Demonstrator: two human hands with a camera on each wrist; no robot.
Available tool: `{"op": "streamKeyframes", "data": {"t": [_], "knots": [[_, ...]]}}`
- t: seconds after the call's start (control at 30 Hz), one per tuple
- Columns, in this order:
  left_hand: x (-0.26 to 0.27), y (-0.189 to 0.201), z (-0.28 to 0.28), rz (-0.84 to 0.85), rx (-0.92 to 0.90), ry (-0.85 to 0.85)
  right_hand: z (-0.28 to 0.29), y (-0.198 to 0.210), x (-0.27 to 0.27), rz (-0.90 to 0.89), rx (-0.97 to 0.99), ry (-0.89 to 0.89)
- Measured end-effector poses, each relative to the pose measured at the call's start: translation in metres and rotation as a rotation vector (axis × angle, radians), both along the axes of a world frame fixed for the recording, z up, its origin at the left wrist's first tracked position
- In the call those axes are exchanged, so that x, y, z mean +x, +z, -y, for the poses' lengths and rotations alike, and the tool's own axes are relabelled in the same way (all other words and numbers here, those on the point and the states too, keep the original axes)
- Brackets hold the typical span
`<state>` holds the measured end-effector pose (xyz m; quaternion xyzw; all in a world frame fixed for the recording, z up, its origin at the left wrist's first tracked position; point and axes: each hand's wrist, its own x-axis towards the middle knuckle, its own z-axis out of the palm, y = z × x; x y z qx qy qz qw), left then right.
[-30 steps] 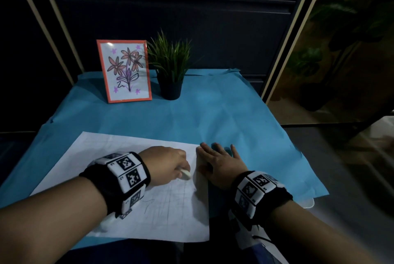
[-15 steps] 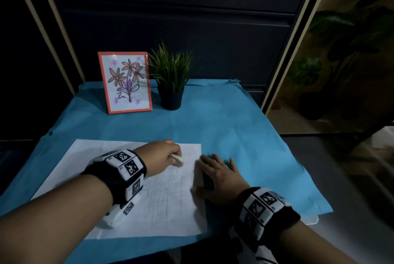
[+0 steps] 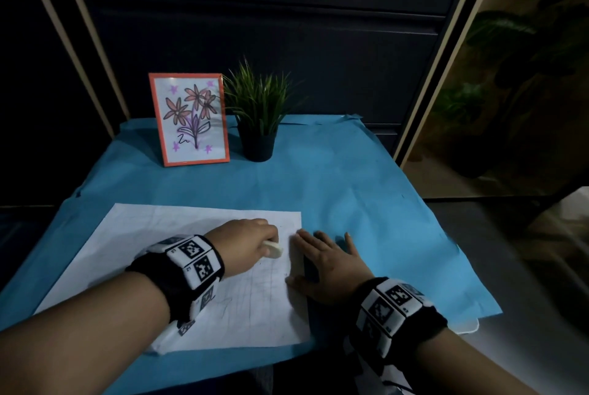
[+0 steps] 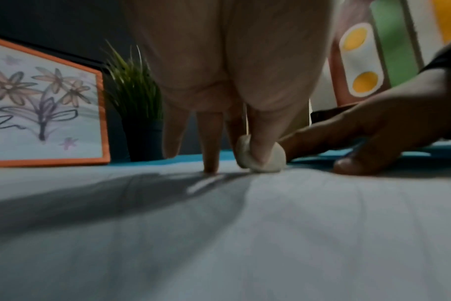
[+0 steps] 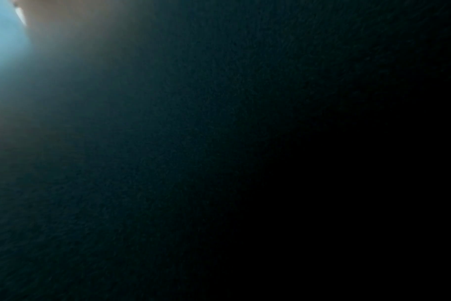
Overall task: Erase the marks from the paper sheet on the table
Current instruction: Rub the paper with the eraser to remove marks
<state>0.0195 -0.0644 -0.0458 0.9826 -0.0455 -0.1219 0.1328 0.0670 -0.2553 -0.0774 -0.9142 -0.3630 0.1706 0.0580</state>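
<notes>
1. My left hand (image 3: pixel 245 243) pinches the eraser (image 3: pixel 273 249), thumb and fingers curled round it; in the left wrist view the eraser (image 4: pixel 262 157) sits on the paper (image 4: pixel 245 234).
2. Change: over the last second the eraser went from mid-sheet up toward the far right corner, now back down a little. Reads as a back-and-forth scrub stroke.
3. My right hand (image 3: pixel 328 267) lies flat with fingers straight, holding nothing, pressing on the right edge of the paper (image 3: pixel 153 254); about the same spot as before. Right wrist view is dark, no detail.
4. The paper lies flat on the blue table cover (image 3: pixel 350 203), near side.
5. Faint grid lines and a scribble (image 3: pixel 223 302) remain lower on the sheet, so my guess is the job is only partly done; next strokes should move down there.
</notes>
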Motion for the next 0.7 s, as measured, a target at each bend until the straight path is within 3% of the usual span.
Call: {"op": "streamKeyframes", "data": {"t": [0.23, 0.4, 0.57, 0.7], "knots": [[-0.004, 0.007, 0.003, -0.097, 0.098, -0.151, 0.000, -0.006, -0.002, 0.019, 0.010, 0.029], [-0.004, 0.000, 0.005, 0.037, 0.046, -0.006, 0.000, -0.010, -0.002, 0.048, 0.012, 0.027], [-0.014, 0.001, 0.004, -0.093, 0.019, -0.118, 0.000, -0.012, -0.002, 0.056, -0.024, 0.040], [-0.017, 0.000, 0.000, -0.030, -0.014, -0.007, -0.001, -0.011, -0.001, 0.040, -0.033, 0.042]]}}
